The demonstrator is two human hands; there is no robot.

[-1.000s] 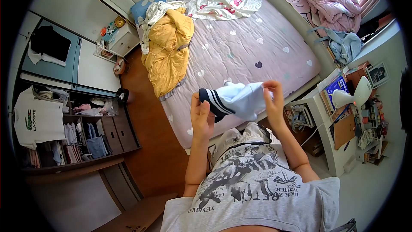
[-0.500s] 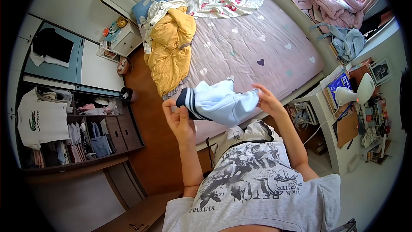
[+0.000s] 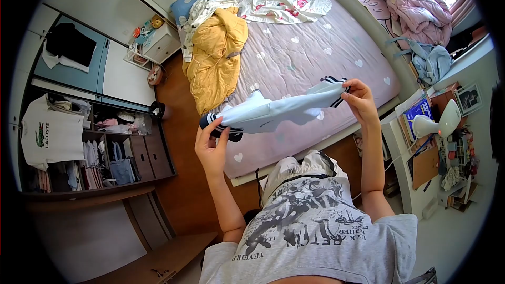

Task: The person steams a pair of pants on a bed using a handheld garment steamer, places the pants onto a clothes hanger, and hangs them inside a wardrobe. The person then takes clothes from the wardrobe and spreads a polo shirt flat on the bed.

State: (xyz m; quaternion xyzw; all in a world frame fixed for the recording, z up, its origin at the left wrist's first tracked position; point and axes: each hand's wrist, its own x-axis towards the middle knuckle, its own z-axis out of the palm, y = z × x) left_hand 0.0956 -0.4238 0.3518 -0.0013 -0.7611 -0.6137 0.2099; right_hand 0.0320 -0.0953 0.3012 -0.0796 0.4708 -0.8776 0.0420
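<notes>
A light blue garment (image 3: 279, 113) with navy-and-white striped bands is stretched sideways in the air in front of me, over the near part of the bed. My left hand (image 3: 211, 147) pinches its left end at a dark striped band. At the other end, my right hand (image 3: 362, 104) grips a striped edge between thumb and fingers. The cloth sags slightly between the hands. Its folds hide its full shape, so I cannot tell which kind of garment it is.
The bed (image 3: 363, 81) carries a yellow quilt (image 3: 215, 58) and a floral white cloth (image 3: 289, 2). An open wardrobe (image 3: 142, 163) with clothes stands left. A desk (image 3: 402, 163) with a white lamp (image 3: 447, 121) stands right. A wooden panel (image 3: 163, 257) is at lower left.
My right hand has moved right and up and now holds a striped edge. The bunched garment has been drawn out wide. My left hand keeps its end, slightly lower.
</notes>
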